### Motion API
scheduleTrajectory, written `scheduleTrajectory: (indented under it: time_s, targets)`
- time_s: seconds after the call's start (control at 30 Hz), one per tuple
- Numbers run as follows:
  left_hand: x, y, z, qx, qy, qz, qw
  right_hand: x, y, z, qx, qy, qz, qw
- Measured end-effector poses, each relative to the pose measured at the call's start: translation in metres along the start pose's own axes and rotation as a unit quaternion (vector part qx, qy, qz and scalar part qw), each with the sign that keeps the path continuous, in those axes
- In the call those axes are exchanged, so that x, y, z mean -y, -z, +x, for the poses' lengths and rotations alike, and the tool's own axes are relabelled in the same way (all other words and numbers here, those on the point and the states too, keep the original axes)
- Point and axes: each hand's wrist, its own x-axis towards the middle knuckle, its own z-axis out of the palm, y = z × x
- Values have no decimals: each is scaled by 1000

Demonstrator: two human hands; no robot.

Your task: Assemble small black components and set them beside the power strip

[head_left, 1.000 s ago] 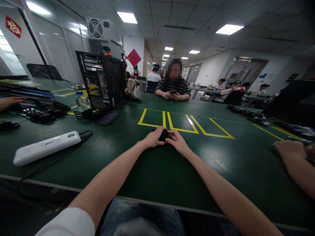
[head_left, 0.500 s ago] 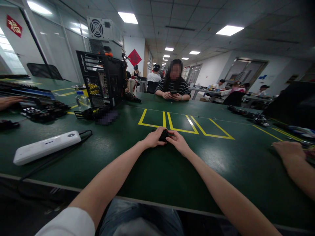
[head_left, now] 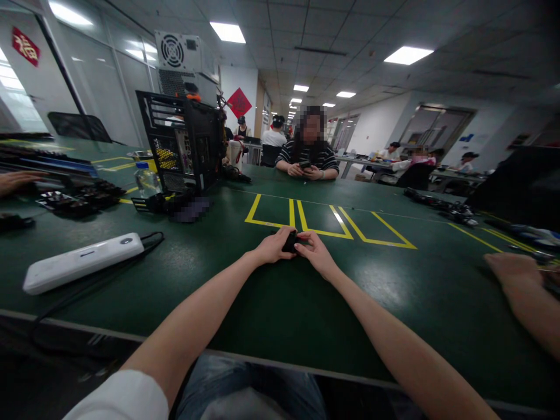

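A small black block-shaped part (head_left: 289, 241) is held low over the green table (head_left: 306, 315), between both my hands. My left hand (head_left: 272, 246) wraps round its left side, thumb in front and fingers behind. On its right, my right hand (head_left: 315, 252) pinches the edge with thumb and fingertips. The fingers cover much of the part, so its exact kind cannot be made out. Yellow tape outlines (head_left: 321, 233) lie on the table just beyond my hands.
A white power strip (head_left: 83, 262) with a black cable lies at left. Behind it stand a water bottle (head_left: 147, 181) and an open black computer case (head_left: 184, 140). Another person's hand (head_left: 516, 268) rests at right; a person (head_left: 308, 157) sits opposite holding a phone.
My right fingers have shifted very slightly on the black part. Both hands otherwise stay in the same place.
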Motion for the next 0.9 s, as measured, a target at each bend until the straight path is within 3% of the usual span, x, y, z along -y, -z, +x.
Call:
scheduleTrajectory:
  time_s: [0.37, 0.67, 0.9]
  targets:
    - [-2, 4, -1, 7, -6, -15, 1000, 6, -1, -6, 40, 0, 35, 999]
    - [-1, 2, 0, 6, -1, -4, 1000, 2, 0, 0, -7, 11, -2, 1000]
    - [1, 2, 0, 9, -1, -9, 1000, 3, 2, -2, 36, 4, 12, 999]
